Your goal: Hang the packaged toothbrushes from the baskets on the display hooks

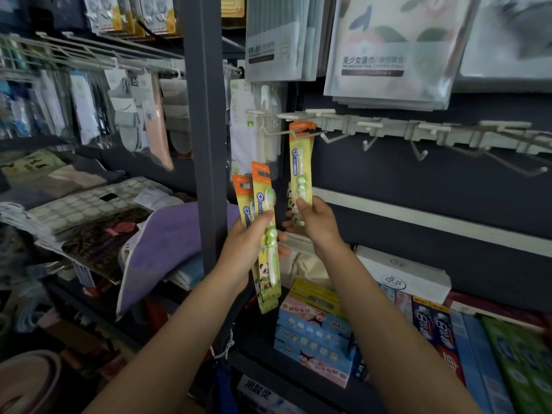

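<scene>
My right hand (313, 218) pinches the lower end of a packaged toothbrush (301, 162), yellow card with an orange top and a green brush. The orange top sits at a white display hook (307, 133) on the rail; whether the hook passes through its hole I cannot tell. My left hand (251, 237) grips a small bunch of the same packaged toothbrushes (265, 234), upright and fanned, just left of and below the first one. No basket is in view.
Several bare white hooks (418, 150) run along the rail to the right. Large flat packs (394, 49) hang above it. A dark upright post (206, 115) stands left of my hands. Toothpaste boxes (442, 333) fill the shelf below.
</scene>
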Motion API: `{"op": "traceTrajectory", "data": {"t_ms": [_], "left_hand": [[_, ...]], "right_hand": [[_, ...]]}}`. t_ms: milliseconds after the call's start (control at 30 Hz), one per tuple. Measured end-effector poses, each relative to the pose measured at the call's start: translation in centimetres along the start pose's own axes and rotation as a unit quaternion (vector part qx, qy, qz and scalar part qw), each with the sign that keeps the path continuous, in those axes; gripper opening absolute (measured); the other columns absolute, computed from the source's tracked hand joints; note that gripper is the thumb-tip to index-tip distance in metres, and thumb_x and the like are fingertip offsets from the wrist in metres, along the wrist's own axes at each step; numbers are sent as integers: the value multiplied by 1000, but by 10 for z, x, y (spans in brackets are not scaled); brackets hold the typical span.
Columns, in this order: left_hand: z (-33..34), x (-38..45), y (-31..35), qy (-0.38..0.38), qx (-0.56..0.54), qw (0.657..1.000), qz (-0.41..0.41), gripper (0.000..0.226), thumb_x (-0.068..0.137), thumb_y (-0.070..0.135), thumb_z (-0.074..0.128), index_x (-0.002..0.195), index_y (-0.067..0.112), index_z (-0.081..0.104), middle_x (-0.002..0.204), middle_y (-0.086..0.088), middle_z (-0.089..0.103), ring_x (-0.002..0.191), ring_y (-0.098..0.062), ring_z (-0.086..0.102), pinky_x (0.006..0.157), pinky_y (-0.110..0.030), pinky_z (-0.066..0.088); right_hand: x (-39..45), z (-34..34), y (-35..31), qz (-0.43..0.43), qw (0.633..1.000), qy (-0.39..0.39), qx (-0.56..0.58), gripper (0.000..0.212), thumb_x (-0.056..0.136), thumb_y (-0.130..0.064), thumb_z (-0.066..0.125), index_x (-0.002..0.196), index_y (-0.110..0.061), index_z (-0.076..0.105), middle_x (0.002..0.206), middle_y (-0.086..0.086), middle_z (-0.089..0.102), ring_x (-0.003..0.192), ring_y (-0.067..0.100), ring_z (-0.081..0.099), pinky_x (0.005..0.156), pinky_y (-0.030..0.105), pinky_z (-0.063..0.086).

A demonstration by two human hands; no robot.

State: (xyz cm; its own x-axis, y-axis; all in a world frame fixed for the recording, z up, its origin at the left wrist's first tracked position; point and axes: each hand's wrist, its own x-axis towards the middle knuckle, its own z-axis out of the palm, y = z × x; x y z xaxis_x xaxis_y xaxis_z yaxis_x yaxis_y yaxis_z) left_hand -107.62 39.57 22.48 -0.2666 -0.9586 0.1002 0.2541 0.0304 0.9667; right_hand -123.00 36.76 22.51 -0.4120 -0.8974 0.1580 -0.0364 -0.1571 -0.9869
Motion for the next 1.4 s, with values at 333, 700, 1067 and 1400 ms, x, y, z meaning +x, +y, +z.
{"op": "traceTrajectory", "data": {"t_ms": [333,700,1067,1400], "left_hand": [[4,26,-16,45,-55,997,-27,20,92,28,72,108,16,73,100,-6,78,94,-27,75,91,-47,58],[9,38,-29,66,-39,997,-16,11,93,24,72,101,17,74,95,-3,79,89,-22,76,83,-39,59],[26,37,-16,39,-43,998,29,13,95,24,69,92,12,72,77,-5,74,64,-17,71,58,-30,58],[13,32,-6,-31,-24,999,21,20,96,28,68,88,17,54,60,-2,55,49,-21,57,49,-30,50]], "right_hand": [[26,3,-4,88,995,11,-39,39,107,-38,47,114,-2,60,95,10,65,79,20,64,42,12,47],[-2,-28,20,106,993,-60,2,40,101,-42,58,107,-3,60,89,12,71,65,19,70,53,27,55],[-31,-41,0,-37,991,-130,-18,17,93,-19,72,103,-5,71,92,11,75,82,24,69,80,41,57],[-28,-30,-27,-97,994,-29,-38,21,101,-24,62,114,-7,62,90,19,73,54,16,66,50,22,50]]}}
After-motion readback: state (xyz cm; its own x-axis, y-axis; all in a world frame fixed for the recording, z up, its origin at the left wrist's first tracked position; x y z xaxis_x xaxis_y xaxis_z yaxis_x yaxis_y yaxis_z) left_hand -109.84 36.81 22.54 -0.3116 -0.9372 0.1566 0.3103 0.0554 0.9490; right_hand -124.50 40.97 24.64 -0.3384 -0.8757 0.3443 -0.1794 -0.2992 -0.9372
